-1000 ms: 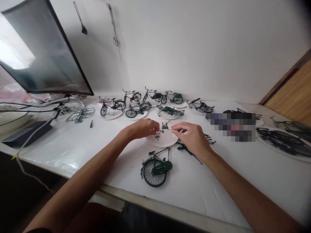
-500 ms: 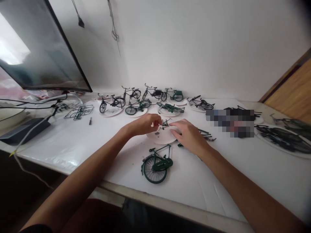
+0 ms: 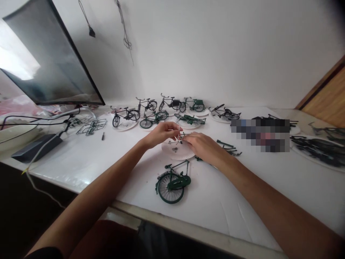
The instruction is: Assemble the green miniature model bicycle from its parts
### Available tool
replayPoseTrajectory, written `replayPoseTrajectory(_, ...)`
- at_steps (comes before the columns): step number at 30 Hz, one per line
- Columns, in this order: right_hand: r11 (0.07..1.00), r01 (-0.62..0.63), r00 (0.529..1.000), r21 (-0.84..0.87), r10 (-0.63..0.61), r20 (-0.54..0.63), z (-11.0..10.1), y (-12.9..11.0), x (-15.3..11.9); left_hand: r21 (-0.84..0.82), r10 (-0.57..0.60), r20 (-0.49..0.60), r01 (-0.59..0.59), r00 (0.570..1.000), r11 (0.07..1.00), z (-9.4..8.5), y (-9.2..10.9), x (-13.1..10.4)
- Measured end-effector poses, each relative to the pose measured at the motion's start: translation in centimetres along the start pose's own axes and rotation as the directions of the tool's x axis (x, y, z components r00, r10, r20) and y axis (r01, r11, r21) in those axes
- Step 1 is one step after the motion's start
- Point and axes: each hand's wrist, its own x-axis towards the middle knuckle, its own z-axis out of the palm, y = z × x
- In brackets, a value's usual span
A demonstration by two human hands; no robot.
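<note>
Over a white paper plate, my left hand pinches a small silvery bicycle part between thumb and fingertips. My right hand is beside it, fingers closed and pointing left at the small parts; what they hold, if anything, is hidden. Some small metal pieces lie on the plate. Nearer the table's front edge lies a green model bicycle frame with a rear wheel and saddle and no front wheel. Dark green parts are partly covered by my right forearm.
Assembled model bicycles stand or lie on plates along the wall. Green part frames and a small dark tool are at left, near a monitor. A plate of black parts is at right.
My left hand has risen slightly, now with a silvery part upright in its fingers. My right hand has moved left toward it and its fingers have closed. The camera view has shifted a little.
</note>
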Motion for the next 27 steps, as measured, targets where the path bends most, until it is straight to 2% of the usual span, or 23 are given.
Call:
replayPoseTrajectory(7, 0.998, 0.023, 1.000, -0.065, -0.022, 0.015, -0.4, 0.1, -0.2, -0.069, -0.020, 0.008, 0.021, 1.000, 0.997, -0.2, -0.5, -0.1)
replayPoseTrajectory(16, 0.992, 0.050, 0.999, -0.113, -0.049, 0.015, -0.5, 0.0, -0.6, -0.038, -0.068, 0.044, 0.069, 0.997, 0.997, -0.4, -0.7, -0.2)
replayPoseTrajectory(21, 0.996, 0.023, 1.000, -0.082, -0.024, -0.009, -0.6, -0.1, -0.7, -0.025, -0.063, 0.045, 0.064, 0.997, 0.998, -0.5, -0.7, -0.2)
replayPoseTrajectory(27, 0.998, -0.060, 0.994, -0.007, 0.059, -0.096, -1.8, -0.9, -1.3, -0.014, -0.068, 0.079, 0.070, 0.995, 0.997, -0.4, -0.1, -0.4)
